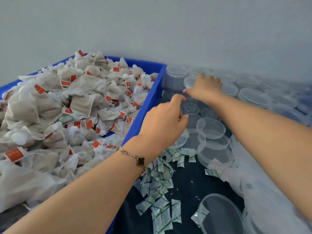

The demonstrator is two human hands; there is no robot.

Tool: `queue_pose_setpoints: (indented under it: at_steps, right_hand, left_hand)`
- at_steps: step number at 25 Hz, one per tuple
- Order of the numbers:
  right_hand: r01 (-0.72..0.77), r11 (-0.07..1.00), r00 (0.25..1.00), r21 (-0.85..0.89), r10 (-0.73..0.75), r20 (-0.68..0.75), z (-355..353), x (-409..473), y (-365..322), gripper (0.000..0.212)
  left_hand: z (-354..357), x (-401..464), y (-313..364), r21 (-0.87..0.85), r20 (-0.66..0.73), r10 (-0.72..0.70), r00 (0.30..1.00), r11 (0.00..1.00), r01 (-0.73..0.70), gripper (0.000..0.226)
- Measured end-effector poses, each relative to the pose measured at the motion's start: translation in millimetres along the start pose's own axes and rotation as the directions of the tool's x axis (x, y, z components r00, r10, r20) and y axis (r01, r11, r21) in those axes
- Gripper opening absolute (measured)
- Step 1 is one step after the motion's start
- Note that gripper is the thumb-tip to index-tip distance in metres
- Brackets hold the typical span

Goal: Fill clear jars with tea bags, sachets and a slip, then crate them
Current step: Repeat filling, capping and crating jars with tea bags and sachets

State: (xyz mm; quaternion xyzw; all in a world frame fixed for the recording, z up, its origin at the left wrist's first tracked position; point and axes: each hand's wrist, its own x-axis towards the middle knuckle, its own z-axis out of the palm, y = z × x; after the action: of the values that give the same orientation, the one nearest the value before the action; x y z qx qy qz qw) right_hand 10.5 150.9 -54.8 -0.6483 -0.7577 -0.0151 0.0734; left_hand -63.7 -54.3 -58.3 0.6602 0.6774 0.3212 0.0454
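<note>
A: Closest to us, a clear lid (pixel 221 215) lies flat at the near edge of the dark table (pixel 190 184), with a sachet (pixel 199 216) leaning on its left rim.

B: And look at that spill of green-printed sachets (pixel 158 176) running up the table just beside the blue crate (pixel 152 97)!

A: That crate takes the whole left side, heaped with tea bags (pixel 67 107) carrying red tags.

B: Now the left hand (pixel 162 125), bracelet (pixel 133 157) on the wrist. Fingers curled, hovering over loose clear lids (pixel 211 128) in the middle of the table, right by the crate wall. Whether it pinches anything I cannot tell; the fingertips are turned away from us.

A: Crumpled clear plastic wrap (pixel 263 191) bunches along the right edge.

B: Further out, the right hand (pixel 205 87) reaches across to the far side, palm down, thumb and fingers wrapped over the top of an upright clear jar (pixel 190 83). That is a grip!

A: The jar stands in a cluster of empty jars (pixel 175 73) near the crate's far corner, against the pale wall (pixel 152 27). More jars blur away along the far edge to the right.
</note>
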Motion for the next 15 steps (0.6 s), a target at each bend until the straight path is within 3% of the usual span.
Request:
queue_pose_setpoints:
  at_steps: [7, 10, 12, 15]
  right_hand:
    - [0.205, 0.957, 0.979, 0.207, -0.195, -0.064, -33, -38, 8, 0.087]
    - [0.288, 0.890, 0.957, 0.353, -0.255, -0.139, -58, -76, 21, 0.088]
    - [0.319, 0.835, 0.948, 0.448, -0.288, -0.138, -72, -107, 39, 0.089]
    - [0.341, 0.737, 0.925, 0.583, -0.373, -0.069, -88, -148, 69, 0.087]
  left_hand:
    - [0, -4, -2, -0.021, 0.002, -0.038, 0.999, 0.999, 0.039, 0.055]
    - [-1, -2, -1, -0.115, 0.004, -0.147, 0.989, 0.983, 0.146, 0.094]
    - [-3, -2, 7, -0.282, 0.034, -0.213, 0.976, 0.935, 0.214, 0.124]
    - [-3, -7, 23, -0.502, 0.084, -0.179, 0.980, 0.842, 0.197, 0.146]
